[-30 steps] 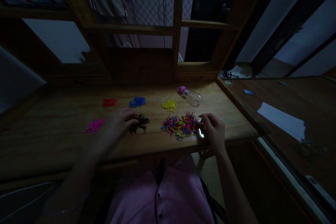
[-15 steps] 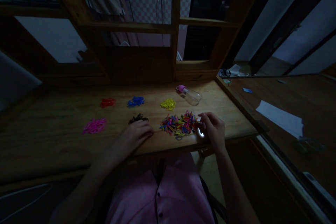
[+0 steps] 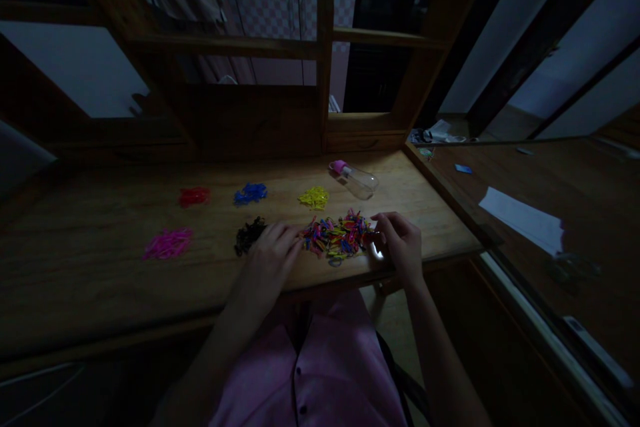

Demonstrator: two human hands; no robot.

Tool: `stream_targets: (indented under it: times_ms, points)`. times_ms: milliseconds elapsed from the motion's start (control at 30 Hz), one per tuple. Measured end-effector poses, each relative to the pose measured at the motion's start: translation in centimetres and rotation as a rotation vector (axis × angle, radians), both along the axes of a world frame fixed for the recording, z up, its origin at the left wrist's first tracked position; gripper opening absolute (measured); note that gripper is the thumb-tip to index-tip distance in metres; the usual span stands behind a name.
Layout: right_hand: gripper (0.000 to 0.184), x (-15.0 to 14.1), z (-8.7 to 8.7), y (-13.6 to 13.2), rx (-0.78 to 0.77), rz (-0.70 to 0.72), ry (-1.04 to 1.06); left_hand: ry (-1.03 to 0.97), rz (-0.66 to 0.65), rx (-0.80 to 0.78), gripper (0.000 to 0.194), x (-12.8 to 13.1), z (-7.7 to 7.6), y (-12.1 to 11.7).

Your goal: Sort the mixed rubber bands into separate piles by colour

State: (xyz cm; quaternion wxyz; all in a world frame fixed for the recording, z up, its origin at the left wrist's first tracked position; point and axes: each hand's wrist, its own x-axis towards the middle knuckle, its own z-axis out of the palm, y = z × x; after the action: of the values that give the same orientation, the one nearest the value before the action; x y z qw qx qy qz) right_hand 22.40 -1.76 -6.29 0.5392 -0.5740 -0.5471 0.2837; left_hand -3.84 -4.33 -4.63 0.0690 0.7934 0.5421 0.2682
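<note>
A mixed pile of small, thin, coloured bands (image 3: pixel 337 237) lies on the wooden desk between my hands. My left hand (image 3: pixel 274 252) reaches the pile's left edge, fingers bent and close together; what its fingertips pinch, if anything, is hidden. At the opposite edge, my right hand (image 3: pixel 401 240) has curled fingers by a dark, shiny spot, and I cannot make out what they hold. Close behind my left hand sits a black heap (image 3: pixel 249 235), partly covered by it. Farther out are sorted heaps: pink (image 3: pixel 169 243), red (image 3: pixel 194 196), blue (image 3: pixel 251 193) and yellow (image 3: pixel 314 197).
A clear bottle with a pink cap (image 3: pixel 356 179) lies on its side behind the mixed pile. Wooden shelving (image 3: pixel 240 47) rises at the back of the desk. On the brown surface to the right are white paper (image 3: pixel 523 219) and a small blue card (image 3: pixel 463 169).
My left hand has moved right, from the black heap to the mixed pile, uncovering more black bands. My right hand stays by the pile's right edge. The view has shifted slightly.
</note>
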Motion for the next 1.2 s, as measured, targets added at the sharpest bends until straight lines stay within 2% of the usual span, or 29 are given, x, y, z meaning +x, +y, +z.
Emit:
stream_targets:
  times_ms: [67, 233, 367, 467, 667, 800, 1000, 1200]
  points:
    - [0.029, -0.1, 0.1, 0.0, 0.004, 0.0, -0.002, -0.078, 0.016, -0.04, 0.024, 0.9, -0.1, 0.7]
    - [0.028, -0.2, 0.2, -0.1, -0.006, -0.004, 0.015, -0.198, -0.088, -0.17, 0.024, 2.1, -0.5, 1.9]
    - [0.029, -0.1, 0.0, -0.1, -0.007, -0.014, 0.007, -0.264, -0.099, -0.136, 0.023, 2.6, -1.0, 2.2]
    - [0.029, 0.0, -0.1, 0.0, -0.007, -0.008, 0.001, -0.286, -0.049, -0.1, 0.021, 2.5, -0.6, 2.2]
    - [0.03, 0.0, -0.2, 0.1, -0.013, -0.013, 0.005, -0.212, -0.056, -0.187, 0.018, 2.3, 0.9, 1.7]
    - [0.031, 0.0, -0.2, 0.1, -0.02, -0.01, 0.004, -0.157, -0.132, -0.205, 0.03, 2.4, 0.7, 1.1]
    - [0.032, 0.1, -0.3, 0.2, 0.003, -0.018, -0.021, -0.107, -0.335, -0.147, 0.025, 2.5, 0.0, 2.1]
    - [0.032, 0.1, -0.3, 0.2, 0.006, -0.007, -0.025, -0.008, -0.4, -0.136, 0.011, 3.0, 0.8, 3.2]
